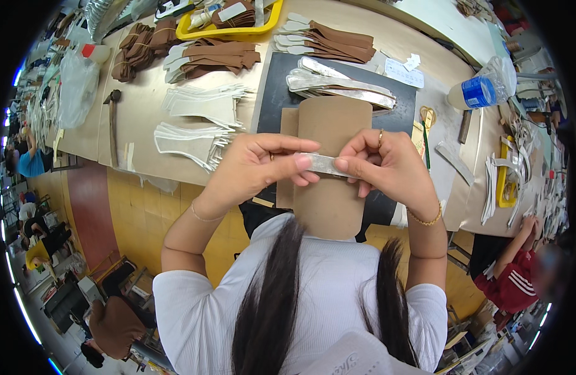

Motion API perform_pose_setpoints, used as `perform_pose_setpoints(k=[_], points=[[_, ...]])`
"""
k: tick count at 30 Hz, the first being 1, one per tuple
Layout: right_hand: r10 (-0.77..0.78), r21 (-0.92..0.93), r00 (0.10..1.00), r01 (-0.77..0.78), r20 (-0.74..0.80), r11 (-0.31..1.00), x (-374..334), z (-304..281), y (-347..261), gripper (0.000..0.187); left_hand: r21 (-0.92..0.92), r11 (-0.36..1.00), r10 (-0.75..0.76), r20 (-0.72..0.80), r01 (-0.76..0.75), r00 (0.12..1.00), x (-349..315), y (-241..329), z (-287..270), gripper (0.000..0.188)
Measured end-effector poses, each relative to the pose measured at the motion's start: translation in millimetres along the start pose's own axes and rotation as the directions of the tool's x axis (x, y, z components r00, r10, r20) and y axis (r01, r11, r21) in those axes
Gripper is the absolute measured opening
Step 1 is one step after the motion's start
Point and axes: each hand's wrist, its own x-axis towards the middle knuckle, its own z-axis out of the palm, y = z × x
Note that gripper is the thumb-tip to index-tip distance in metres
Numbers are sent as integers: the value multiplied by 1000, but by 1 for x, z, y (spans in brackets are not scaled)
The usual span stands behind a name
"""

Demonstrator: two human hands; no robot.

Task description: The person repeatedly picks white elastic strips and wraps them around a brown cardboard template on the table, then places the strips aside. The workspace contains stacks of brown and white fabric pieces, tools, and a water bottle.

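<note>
Dark hair [269, 294] hangs over a white shirt [331, 275]; beyond, left hand [261, 164] and right hand [388, 161] both pinch a grey strip [323, 164] over a tan board [330, 209].

Left fingers [291, 144] and right fingers [358, 166] pinch a pale strip [324, 164], perhaps leather, over a brown panel [330, 209]

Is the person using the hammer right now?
No, the hammer lies on the table at the left, while the left hand and right hand hold a pale strip.
</note>
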Motion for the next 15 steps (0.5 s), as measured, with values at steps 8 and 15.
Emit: perform_pose_setpoints(k=[8, 15], points=[[-47, -75, 998, 44, -39, 996, 0, 7, 4, 16, 64, 997, 39, -13, -38, 999, -2, -6, -1, 30], [-75, -82, 995, 69, -61, 994, -3, 10, 4, 14, 105, 994, 43, -18, -41, 999, -3, -8, -3, 29]])
